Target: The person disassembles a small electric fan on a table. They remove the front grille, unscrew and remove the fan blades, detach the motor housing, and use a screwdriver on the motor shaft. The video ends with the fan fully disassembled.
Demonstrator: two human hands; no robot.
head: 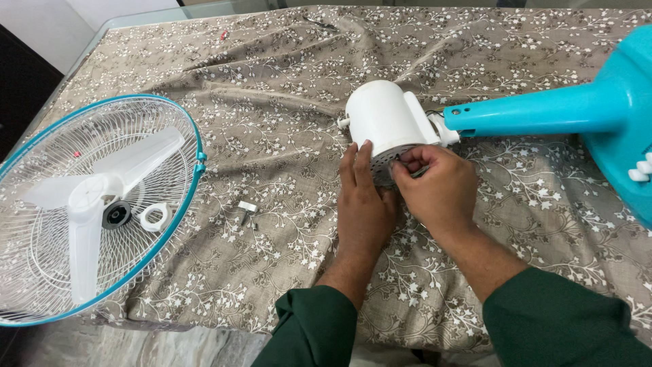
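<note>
The white fan motor housing (388, 121) lay on its side on the patterned cloth (285, 88) covering the desk, joined to the turquoise stand (536, 112) stretching right. The left hand (363, 200) rested flat against its vented end, fingers extended upward. The right hand (438, 187) curled beside it, fingertips pinched at the same end; whether they gripped anything could not be told. Well apart to the left lay a wire guard (41, 272) bearing white blades (85, 204), a white ring (154, 216) and a small metal piece (247, 208).
</note>
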